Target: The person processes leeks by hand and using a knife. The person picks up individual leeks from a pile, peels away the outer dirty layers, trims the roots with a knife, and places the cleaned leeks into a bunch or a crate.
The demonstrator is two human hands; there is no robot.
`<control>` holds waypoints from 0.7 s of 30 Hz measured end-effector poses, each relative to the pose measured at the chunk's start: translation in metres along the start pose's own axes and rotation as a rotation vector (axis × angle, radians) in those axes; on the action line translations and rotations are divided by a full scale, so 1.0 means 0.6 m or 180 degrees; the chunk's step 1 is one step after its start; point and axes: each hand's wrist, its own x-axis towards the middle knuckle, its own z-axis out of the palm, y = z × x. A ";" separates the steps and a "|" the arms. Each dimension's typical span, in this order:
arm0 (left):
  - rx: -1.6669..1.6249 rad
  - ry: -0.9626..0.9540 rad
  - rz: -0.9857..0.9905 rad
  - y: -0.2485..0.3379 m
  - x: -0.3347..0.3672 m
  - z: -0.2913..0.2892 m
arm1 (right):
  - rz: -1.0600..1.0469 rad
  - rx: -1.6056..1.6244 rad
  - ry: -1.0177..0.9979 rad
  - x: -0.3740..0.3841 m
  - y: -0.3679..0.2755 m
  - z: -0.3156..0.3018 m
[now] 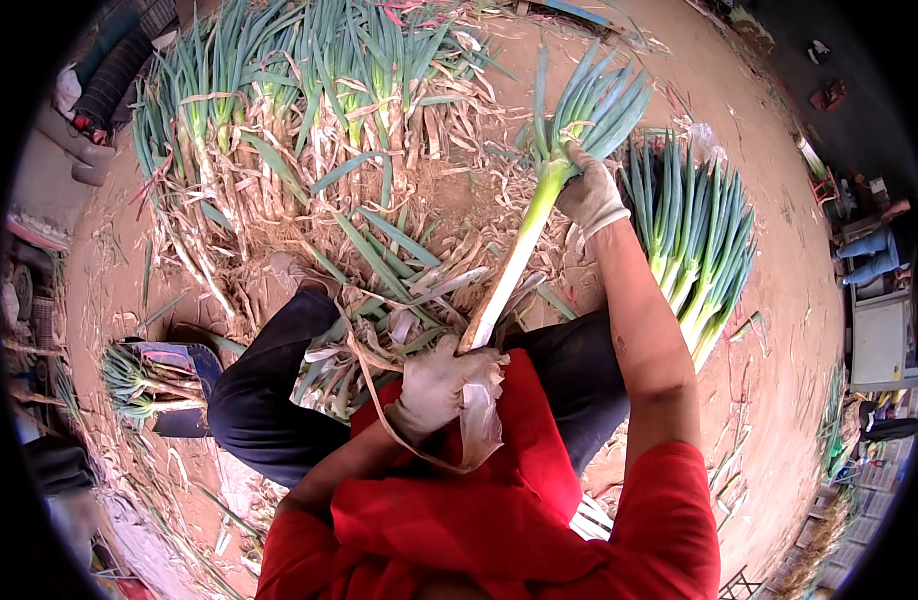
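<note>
In the head view, a long green onion (524, 240) slants across the middle, between the person's gloved hands. The right hand (589, 190) has its grip wrapped around the stalk just below the green leaves. The left hand (444, 385) is curled closed at the root end, dry skin (482, 425) trailing from it (whether it pinches skin alone or some stalk too, I cannot tell). The step in hand looks like stripping off the outer layers; the next move calls for a steady right grip and a pull away with the left, without snapping the stalk.

A large pile of onions (319, 100) lies ahead on the floor (789, 290), and a cleaner-looking bunch (689, 235) lies to the right. At left, a small bundle (144, 385) lies at a dark blue container (207, 368), whether in or on it is unclear. The white cabinet's (879, 340) contents are too small to tell.
</note>
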 end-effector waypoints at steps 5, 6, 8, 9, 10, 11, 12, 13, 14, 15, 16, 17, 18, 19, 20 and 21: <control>0.0461 0.0221 0.0344 -0.020 0.013 0.028 | 0.0165 -0.0438 -0.0542 0.005 -0.012 -0.013; 0.0342 0.0305 0.0383 -0.015 0.014 0.032 | 0.0097 -0.0565 -0.0630 0.006 -0.020 -0.021; 0.0637 0.0155 -0.0027 -0.015 0.001 0.062 | 0.0139 -0.0646 -0.0759 0.016 -0.039 -0.061; 0.0604 0.0113 -0.0124 -0.023 -0.007 0.074 | 0.0083 -0.0773 -0.0899 0.035 -0.051 -0.090; 0.0637 0.0217 -0.0224 -0.040 -0.017 0.088 | 0.0129 -0.0746 -0.0797 0.032 -0.062 -0.088; 0.0618 0.0285 -0.0275 -0.053 -0.024 0.090 | 0.0404 -0.0661 -0.1108 0.063 -0.092 -0.123; 0.0312 0.0094 -0.0628 -0.057 -0.029 0.059 | 0.0273 -0.0626 -0.1147 0.077 -0.106 -0.138; -0.0067 0.0057 -0.0966 -0.091 -0.051 0.062 | 0.0127 -0.0587 -0.1156 0.082 -0.115 -0.142; 0.0262 -0.0176 -0.1404 -0.113 -0.075 0.048 | -0.0026 -0.0366 -0.0776 0.078 -0.122 -0.141; 0.0618 -0.0479 -0.1815 -0.137 -0.098 0.032 | -0.0189 -0.0140 -0.0381 0.076 -0.130 -0.138; 0.0851 -0.0799 -0.2090 -0.179 -0.117 0.035 | -0.0603 -0.0052 -0.0181 0.070 -0.147 -0.144; 0.1036 -0.1122 -0.2369 -0.231 -0.150 0.043 | -0.0967 0.0021 0.0050 0.042 -0.156 -0.130; 0.1097 -0.1405 -0.2635 -0.279 -0.193 0.054 | -0.0990 0.0125 -0.0210 0.027 -0.156 -0.116; 0.1086 -0.1645 -0.2798 -0.325 -0.231 0.068 | -0.1118 0.0195 -0.0408 0.010 -0.169 -0.119; 0.1112 -0.1900 -0.2911 -0.359 -0.261 0.075 | -0.0863 0.0053 -0.1011 0.018 -0.183 -0.154; 0.1153 -0.2043 -0.2936 -0.400 -0.283 0.078 | -0.0684 -0.0079 -0.1600 0.059 -0.175 -0.179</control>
